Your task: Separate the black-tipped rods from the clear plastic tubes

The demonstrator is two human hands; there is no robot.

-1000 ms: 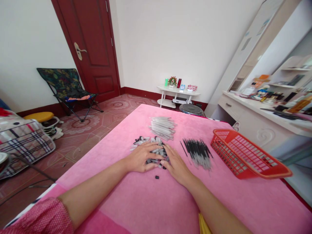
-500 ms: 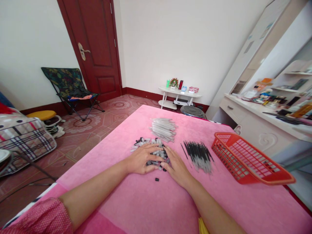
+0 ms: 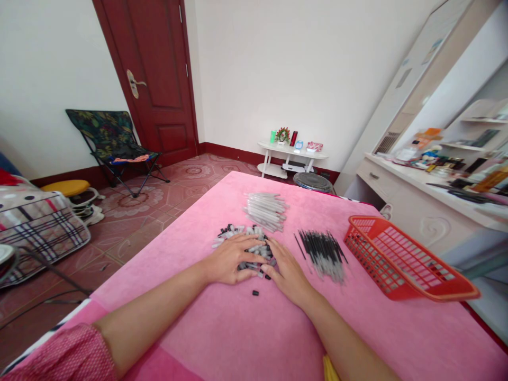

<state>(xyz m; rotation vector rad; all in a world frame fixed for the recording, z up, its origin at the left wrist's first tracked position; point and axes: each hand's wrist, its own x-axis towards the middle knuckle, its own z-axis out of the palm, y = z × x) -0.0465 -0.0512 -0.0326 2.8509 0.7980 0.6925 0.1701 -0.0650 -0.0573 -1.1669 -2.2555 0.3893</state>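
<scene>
On the table [image 3: 246, 338], well in from its left edge, left hand [image 3: 230, 259] and right hand [image 3: 288, 271], thumbs apart from fingers, stayed around unmoved plastic caps [image 3: 259, 250], seemingly pausing.

– What stands on the low white table with rounded ends [image 3: 273, 147]?
– A green cup [image 3: 273, 137] near its left end, then a small potted plant with red blooms [image 3: 283, 134], a dark red cylinder [image 3: 293, 138], and a pink-and-white patterned box [image 3: 315, 146] near the right end.
– And further left?
– A dark red panelled door [image 3: 166, 95] with a metal lever handle [image 3: 133, 84], a folding chair in dark leaf-print fabric [image 3: 105, 132] near it, and a round yellow-seated stool [image 3: 65, 187].
</scene>
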